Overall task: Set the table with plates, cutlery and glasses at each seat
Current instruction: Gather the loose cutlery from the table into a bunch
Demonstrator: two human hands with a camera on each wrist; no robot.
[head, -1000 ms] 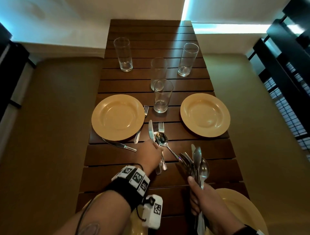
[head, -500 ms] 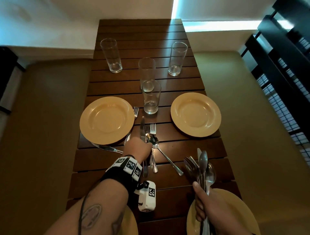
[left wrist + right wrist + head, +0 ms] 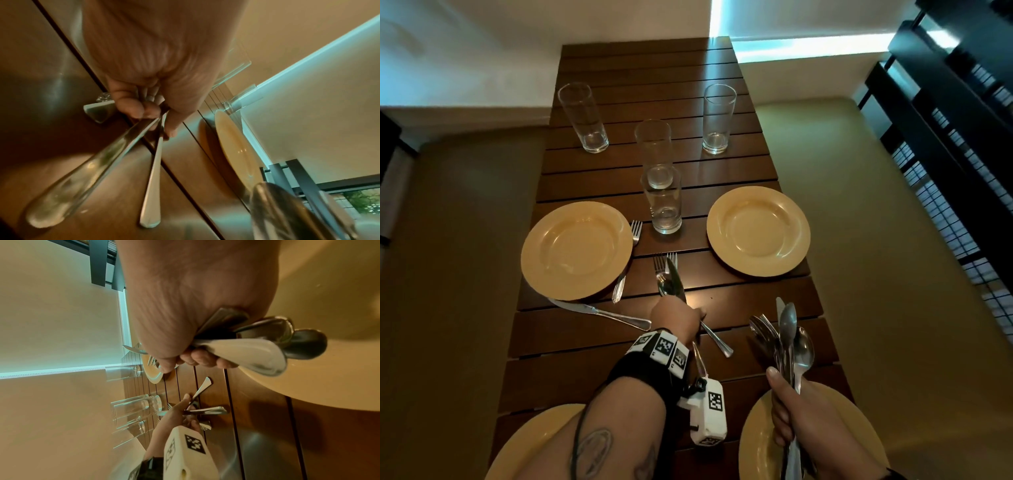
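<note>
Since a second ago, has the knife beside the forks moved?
Yes. The knife, then left of the forks, now lies across them, swung right.

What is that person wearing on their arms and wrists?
The left wrist wears a black band with white squares printed in black patterns. A white boxy camera with a similar marker hangs below it. A thin dark cable runs along the tattooed forearm. No sleeves show.

Head view looks down the table (image 3: 592,346); both close wrist views share its slats.
</note>
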